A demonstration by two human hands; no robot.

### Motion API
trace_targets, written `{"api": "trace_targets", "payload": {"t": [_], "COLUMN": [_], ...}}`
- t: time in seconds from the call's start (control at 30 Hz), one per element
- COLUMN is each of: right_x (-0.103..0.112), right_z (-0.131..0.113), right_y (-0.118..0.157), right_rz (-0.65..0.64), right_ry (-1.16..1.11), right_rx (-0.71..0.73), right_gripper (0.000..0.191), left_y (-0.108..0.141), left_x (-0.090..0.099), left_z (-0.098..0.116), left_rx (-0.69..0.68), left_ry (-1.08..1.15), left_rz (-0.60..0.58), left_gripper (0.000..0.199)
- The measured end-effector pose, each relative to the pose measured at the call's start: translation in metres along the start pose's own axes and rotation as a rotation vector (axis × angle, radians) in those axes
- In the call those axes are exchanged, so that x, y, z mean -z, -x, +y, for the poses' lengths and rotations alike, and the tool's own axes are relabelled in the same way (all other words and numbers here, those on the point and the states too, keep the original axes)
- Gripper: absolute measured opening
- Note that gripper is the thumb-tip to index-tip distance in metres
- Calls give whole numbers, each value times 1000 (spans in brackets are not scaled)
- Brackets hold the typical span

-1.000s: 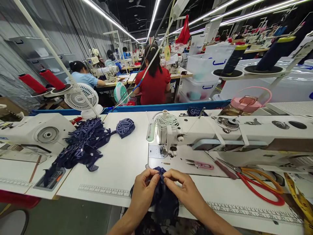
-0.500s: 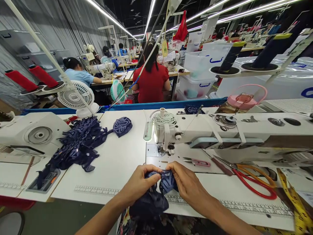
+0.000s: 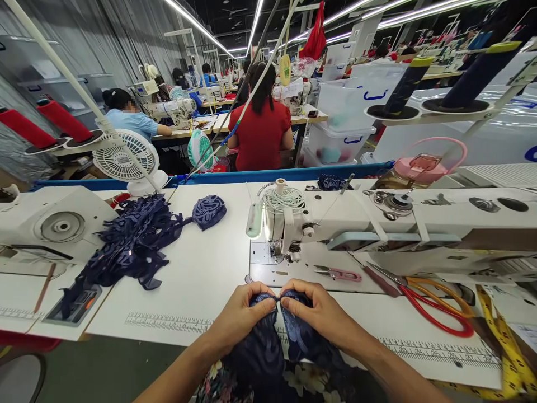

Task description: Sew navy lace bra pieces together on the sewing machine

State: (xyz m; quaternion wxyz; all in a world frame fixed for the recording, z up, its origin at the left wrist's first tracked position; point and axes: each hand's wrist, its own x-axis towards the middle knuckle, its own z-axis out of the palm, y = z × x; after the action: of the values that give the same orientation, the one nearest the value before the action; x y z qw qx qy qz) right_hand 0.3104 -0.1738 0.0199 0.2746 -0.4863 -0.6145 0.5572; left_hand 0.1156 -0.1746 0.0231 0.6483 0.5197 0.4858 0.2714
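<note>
Navy patterned fabric (image 3: 262, 341) hangs over the table's front edge, in front of the sewing machine (image 3: 289, 224). My left hand (image 3: 243, 316) pinches its left part near the top. Close beside it, my right hand (image 3: 316, 313) pinches the right part, thumb and fingers together. A narrow dark join runs between the two sets of fingertips, with a gap below it. The machine's needle area lies just beyond my hands. Pink thread snips (image 3: 339, 274) rest on the machine bed to the right. A pile of navy pieces (image 3: 130, 240) lies on the left, linked to a cup-shaped piece (image 3: 208, 211).
Red- and orange-handled scissors (image 3: 440, 305) and a yellow tape measure (image 3: 499, 336) lie at the right. A second machine (image 3: 62, 224) and a white fan (image 3: 125, 157) stand at the left. Two people sit beyond the blue-edged table (image 3: 285, 174).
My right hand has turned its part of the fabric, which now hangs lower and spreads to the right. Both hands remain pinched close together. The view has shifted slightly.
</note>
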Motion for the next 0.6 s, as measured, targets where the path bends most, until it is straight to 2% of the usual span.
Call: {"api": "trace_targets", "payload": {"t": [0.13,0.23,0.3,0.37,0.43,0.5,0.6], "right_x": [-5,-14,-20,-27,-34,-40,-52], "right_z": [4,11,14,14,10,6,-2], "right_y": [-3,-9,-14,-18,-23,-27,-31], "right_rz": [-9,34,114,200,243,231,153], "right_ry": [-44,18,106,194,234,206,93], "right_rx": [-23,-1,36,79,124,157,202], "right_gripper": [22,24,24,25,28,30,32], "left_y": [0,1,1,0,1,2,8], "left_x": [2,6,9,13,16,18,18], "left_z": [0,-5,-8,-10,-10,-9,-9], "left_rx": [9,-30,-104,-191,-222,-220,-241], "left_ry": [4,-127,-318,-527,-599,-458,-101], "left_rz": [-1,62,187,369,517,542,433], "left_gripper": [26,18,11,8,13,21,29]}}
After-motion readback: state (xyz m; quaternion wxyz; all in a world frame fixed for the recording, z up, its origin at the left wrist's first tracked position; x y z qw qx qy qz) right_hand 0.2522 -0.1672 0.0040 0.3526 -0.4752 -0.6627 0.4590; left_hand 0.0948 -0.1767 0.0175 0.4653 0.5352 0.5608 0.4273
